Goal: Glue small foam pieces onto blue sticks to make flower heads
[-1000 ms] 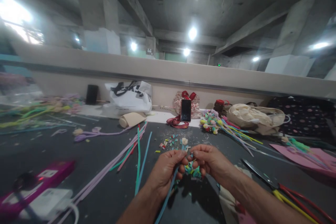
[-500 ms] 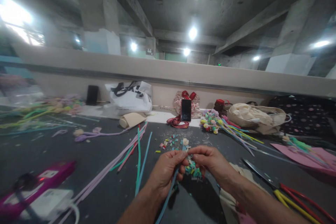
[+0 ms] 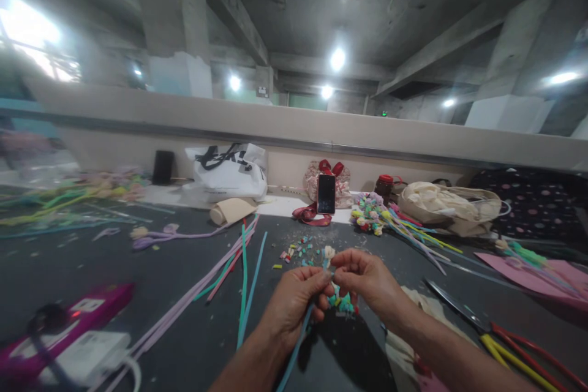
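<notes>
A light-blue pipe cleaner (image 3: 294,355) runs down through my left hand (image 3: 296,303), whose thumb and fingers are closed on it near its top. A small cream flower-like tip (image 3: 329,252) shows just above the fingertips. Close against the left fingertips is my right hand (image 3: 370,285), its fingers curled in beside the stem below that tip. What sits between the right thumb and index finger is too small to make out. Behind and under the hands lies a pile of short coloured pipe cleaner bits (image 3: 342,302).
Long lilac (image 3: 202,288) and green pipe cleaners (image 3: 243,282) lie left of the hands. Large scissors (image 3: 482,327) with red and yellow handles lie at right, beside cream cloth (image 3: 420,306). A phone (image 3: 326,194) stands behind, near finished flower stems (image 3: 370,211). A magenta power strip (image 3: 73,318) is front left.
My right index finger has lifted and bent back slightly from the left fingertips. The left hand and the pipe cleaner have shifted slightly to the right.
</notes>
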`<state>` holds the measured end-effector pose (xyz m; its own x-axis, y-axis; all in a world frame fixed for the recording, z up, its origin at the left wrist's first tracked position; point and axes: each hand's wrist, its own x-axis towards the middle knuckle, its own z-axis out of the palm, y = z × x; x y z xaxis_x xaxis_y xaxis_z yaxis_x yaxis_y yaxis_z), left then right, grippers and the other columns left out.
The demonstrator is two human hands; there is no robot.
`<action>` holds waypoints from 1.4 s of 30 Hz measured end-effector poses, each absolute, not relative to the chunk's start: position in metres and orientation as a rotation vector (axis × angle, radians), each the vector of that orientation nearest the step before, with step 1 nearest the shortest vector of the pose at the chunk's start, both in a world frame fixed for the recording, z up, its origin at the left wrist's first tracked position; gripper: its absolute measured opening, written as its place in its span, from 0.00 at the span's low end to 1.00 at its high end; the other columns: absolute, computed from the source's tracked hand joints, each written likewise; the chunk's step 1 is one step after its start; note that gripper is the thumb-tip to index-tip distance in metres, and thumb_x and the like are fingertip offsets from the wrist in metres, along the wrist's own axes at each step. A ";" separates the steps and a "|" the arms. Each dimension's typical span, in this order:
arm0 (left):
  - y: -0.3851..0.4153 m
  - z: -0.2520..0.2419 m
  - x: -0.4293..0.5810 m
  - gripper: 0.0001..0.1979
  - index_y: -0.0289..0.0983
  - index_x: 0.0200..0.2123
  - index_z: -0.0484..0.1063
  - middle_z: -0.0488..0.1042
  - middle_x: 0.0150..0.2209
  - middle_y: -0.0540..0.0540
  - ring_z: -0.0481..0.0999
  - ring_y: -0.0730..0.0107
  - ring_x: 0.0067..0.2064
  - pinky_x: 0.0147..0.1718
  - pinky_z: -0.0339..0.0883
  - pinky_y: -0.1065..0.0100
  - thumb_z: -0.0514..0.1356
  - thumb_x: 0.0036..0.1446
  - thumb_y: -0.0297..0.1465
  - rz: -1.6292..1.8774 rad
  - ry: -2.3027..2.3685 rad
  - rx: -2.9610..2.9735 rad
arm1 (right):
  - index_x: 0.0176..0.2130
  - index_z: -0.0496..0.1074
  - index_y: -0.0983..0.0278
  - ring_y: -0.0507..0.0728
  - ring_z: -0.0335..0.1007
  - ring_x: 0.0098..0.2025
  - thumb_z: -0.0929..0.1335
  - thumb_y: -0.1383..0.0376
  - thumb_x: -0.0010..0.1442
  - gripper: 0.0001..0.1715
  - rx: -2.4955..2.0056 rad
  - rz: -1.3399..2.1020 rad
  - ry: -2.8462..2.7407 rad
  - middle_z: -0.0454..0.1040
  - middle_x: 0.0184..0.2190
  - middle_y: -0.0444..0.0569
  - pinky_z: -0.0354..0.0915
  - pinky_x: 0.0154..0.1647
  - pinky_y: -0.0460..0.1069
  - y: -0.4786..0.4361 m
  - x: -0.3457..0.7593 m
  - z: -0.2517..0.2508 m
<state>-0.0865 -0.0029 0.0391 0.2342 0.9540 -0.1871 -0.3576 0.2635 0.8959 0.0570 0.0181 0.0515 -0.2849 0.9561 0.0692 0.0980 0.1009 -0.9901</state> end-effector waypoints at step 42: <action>-0.006 0.040 -0.085 0.11 0.34 0.20 0.64 0.63 0.13 0.55 0.58 0.85 0.12 0.11 0.52 0.82 0.59 0.46 0.35 1.084 0.801 0.906 | 0.25 0.67 0.69 0.42 0.55 0.12 0.69 0.59 0.47 0.14 -0.918 1.680 -1.522 0.64 0.14 0.39 0.50 0.11 0.37 0.015 0.062 0.062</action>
<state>-0.0850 -0.0056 0.0403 0.2744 0.9564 -0.1004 -0.3766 0.2029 0.9039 0.0621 0.0146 0.0620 -0.5185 0.8532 -0.0572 -0.0270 -0.0832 -0.9962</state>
